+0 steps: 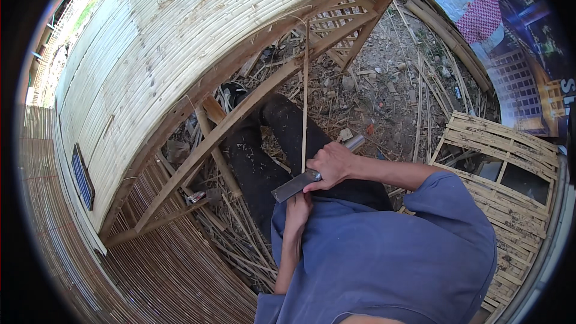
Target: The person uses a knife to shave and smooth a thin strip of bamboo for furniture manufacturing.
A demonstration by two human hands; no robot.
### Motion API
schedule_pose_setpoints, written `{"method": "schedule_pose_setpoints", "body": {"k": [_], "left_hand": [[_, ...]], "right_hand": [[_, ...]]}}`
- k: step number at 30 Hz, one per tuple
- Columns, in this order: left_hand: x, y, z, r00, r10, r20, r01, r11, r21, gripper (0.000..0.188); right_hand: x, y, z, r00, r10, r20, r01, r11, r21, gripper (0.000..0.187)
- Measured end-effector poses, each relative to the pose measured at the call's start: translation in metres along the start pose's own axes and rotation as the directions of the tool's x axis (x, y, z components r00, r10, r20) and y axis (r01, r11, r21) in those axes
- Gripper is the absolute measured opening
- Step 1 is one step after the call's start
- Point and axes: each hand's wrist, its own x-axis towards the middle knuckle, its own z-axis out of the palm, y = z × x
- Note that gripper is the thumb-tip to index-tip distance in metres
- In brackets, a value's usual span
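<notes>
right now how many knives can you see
1: the knife in the right hand, partly covering the left hand. Others may be hidden among the bamboo scraps.

Dark-grey flat metal blade point(293, 188): dull, at the right fingers point(313, 186)
Pale thin wooden strip point(305, 96): matt, ahead of them
Blue cloth shirt point(384, 258): matt, behind them

A broad-bladed knife point(294, 187) is gripped by the right hand point(331, 165), its blade held across a thin bamboo strip point(305, 96). The left hand point(298, 209) is seen just below the blade, its fingers partly hidden. A slatted bench point(180, 42) is braced by a wooden strut point(252, 108); a dark rectangular object point(83, 177) is carried near its edge. The ground point(384, 93) is strewn with scraps, and a bamboo lattice panel point(510, 228) is shown at right.
</notes>
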Motion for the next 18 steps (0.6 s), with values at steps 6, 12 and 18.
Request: {"method": "schedule_pose_setpoints", "body": {"k": [6, 12, 18], "left_hand": [[0.002, 0.003, -0.007, 0.988, -0.095, 0.123, 0.101, 0.994, -0.047, 0.048], [-0.004, 0.010, 0.003, 0.996, -0.085, 0.022, 0.086, 0.995, -0.059, 0.048], [-0.001, 0.008, 0.000, 0.996, -0.057, 0.062, 0.060, 0.997, -0.045, 0.049]], "right_hand": [[0.009, 0.022, -0.013, 0.976, 0.181, -0.120, -0.180, 0.984, 0.013, 0.073], [-0.010, -0.005, 0.006, 0.998, 0.003, 0.064, -0.009, 0.995, 0.100, 0.075], [0.022, 0.057, -0.016, 0.725, 0.618, -0.304, -0.542, 0.784, 0.301, 0.072]]}}
